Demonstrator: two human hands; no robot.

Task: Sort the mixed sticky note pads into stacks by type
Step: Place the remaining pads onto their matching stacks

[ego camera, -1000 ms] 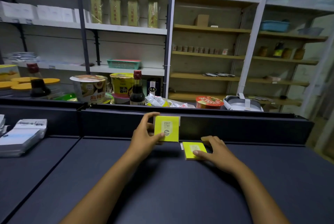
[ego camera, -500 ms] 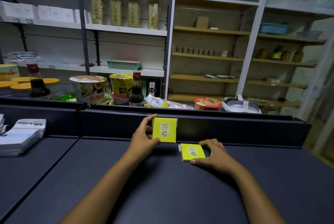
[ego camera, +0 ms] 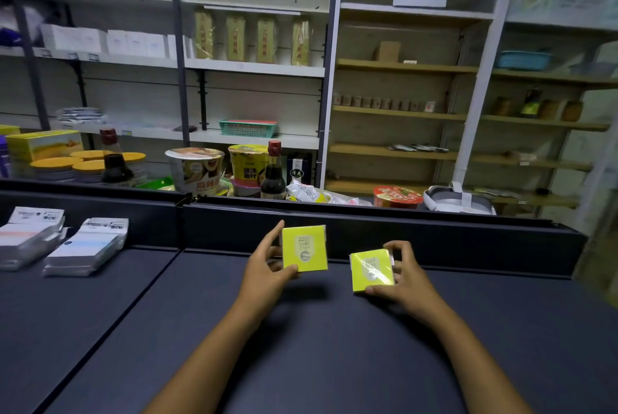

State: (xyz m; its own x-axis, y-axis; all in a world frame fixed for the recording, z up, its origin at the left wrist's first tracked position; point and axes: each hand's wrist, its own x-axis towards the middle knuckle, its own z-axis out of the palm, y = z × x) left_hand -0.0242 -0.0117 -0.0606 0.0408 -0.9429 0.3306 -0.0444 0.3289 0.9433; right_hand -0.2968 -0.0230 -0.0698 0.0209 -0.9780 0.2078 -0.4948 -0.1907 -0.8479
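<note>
My left hand (ego camera: 264, 271) holds a yellow sticky note pad (ego camera: 303, 249) upright above the dark table (ego camera: 301, 346), its label facing me. To its right my right hand (ego camera: 406, 276) grips a second yellow sticky note pad (ego camera: 371, 270), tilted and lifted off the table. Both pads are wrapped in clear film. At the far left, two stacks of white sticky note packs lie side by side: one (ego camera: 87, 246) with a blue band, one (ego camera: 28, 236) with a pink band.
A raised dark rail (ego camera: 368, 229) runs along the table's back edge. Behind it stand instant noodle cups (ego camera: 195, 169), soy sauce bottles (ego camera: 272, 173), jars with yellow lids and shelving. A seam (ego camera: 133, 296) divides the table into two panels.
My right hand has lifted the second yellow pad off the table and tilted it up. The view has shifted right, bringing both white stacks into sight at the left.
</note>
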